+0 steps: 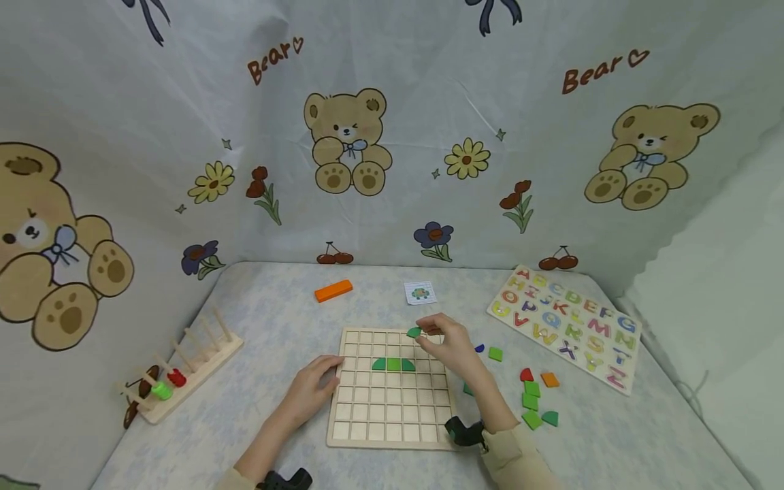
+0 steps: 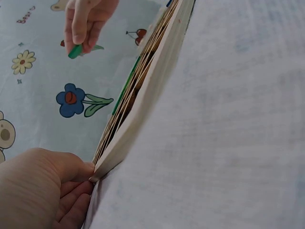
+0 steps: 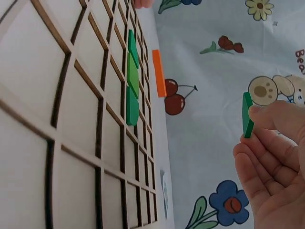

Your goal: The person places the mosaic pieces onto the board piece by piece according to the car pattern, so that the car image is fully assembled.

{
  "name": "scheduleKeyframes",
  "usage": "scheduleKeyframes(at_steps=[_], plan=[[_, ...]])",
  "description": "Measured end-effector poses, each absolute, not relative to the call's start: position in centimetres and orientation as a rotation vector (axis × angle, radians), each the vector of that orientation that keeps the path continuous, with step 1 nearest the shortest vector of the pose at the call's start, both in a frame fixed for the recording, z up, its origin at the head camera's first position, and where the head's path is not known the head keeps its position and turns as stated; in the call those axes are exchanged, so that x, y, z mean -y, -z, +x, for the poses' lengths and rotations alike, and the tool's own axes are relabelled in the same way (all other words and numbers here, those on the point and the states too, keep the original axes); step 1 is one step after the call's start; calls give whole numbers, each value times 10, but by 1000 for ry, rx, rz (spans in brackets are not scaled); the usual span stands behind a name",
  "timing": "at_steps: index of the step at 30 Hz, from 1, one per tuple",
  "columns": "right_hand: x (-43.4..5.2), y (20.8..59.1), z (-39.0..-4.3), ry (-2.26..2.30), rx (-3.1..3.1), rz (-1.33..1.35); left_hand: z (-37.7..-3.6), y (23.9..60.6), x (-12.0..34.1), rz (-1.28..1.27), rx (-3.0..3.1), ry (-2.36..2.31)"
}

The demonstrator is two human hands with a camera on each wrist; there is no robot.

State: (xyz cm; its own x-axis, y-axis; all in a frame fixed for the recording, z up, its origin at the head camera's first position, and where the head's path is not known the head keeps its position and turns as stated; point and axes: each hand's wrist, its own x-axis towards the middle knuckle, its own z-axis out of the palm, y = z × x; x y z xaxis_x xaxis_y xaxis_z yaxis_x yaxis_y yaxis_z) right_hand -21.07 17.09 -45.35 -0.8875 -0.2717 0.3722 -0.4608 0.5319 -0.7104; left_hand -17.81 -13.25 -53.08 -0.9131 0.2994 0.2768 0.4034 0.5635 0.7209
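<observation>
A wooden grid board [image 1: 361, 412] lies on the table, with square compartments divided by thin strips. Side by side in one of its upper rows sit a bright green square [image 1: 394, 365] and two dark green curved pieces, one at each end. My left hand [image 1: 309, 389] grips the board's left edge, with thumb and fingers meeting at the rim in the left wrist view. Above the board's upper right part, my right hand [image 1: 452, 346] pinches a dark green curved piece [image 3: 246, 115] between thumb and fingertips. That piece is held clear of the board.
Right of the board lie loose pieces: green squares [image 1: 530, 401], a red piece [image 1: 527, 375], an orange piece [image 1: 550, 380]. An alphabet board [image 1: 569, 323] stands behind them. A picture card [image 1: 420, 292] and an orange block [image 1: 333, 290] lie at the back; a peg rack [image 1: 196, 374] is left.
</observation>
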Motion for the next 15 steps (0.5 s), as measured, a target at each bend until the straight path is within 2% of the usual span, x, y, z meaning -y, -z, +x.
scheduleKeyframes(at_steps=[15], plan=[[-119,458,-209,-1292,2604,822,-178,531,134,-613,2677,1247]])
